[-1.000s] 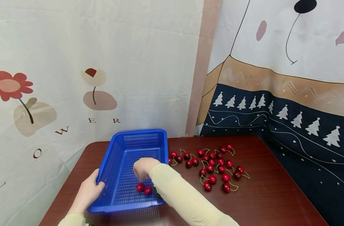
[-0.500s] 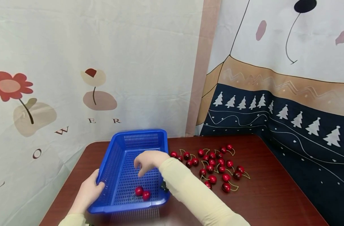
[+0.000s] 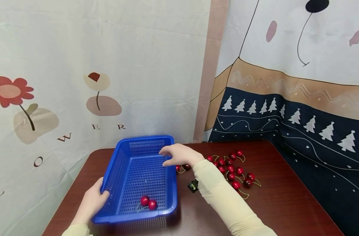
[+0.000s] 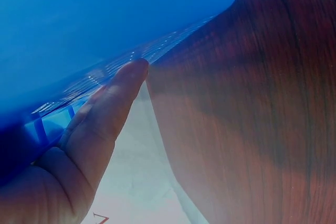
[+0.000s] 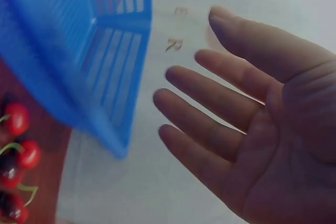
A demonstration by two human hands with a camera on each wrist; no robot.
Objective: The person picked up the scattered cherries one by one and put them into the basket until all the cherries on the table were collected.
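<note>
A blue plastic basket point(image 3: 164, 214) with slotted walls stands on the table, and a pair of red cherries point(image 3: 152, 205) joined by a stem lies at its near end. My left hand point(image 3: 92, 200) grips the basket's left side, thumb over the rim; in the left wrist view its fingers point(image 4: 113, 114) lie along the outer wall. Above the basket's right rim my right hand point(image 3: 180, 155) hovers with nothing in it. Its fingers are spread and relaxed in the right wrist view. Several paired cherries point(image 3: 231, 169) lie right of the basket, some hidden behind the right hand and sleeve.
The dark red-brown wooden table point(image 3: 273, 196) carries everything. A pale printed cloth point(image 3: 156, 65) hangs behind it, and a navy cloth with white trees point(image 3: 297, 157) borders its right side. A small black device point(image 3: 193, 186) shows at the right wrist.
My right hand has risen from inside the basket and moved right to above its rim, its fingers spreading. The cherry pair settled slightly nearer to me. The left hand keeps its hold.
</note>
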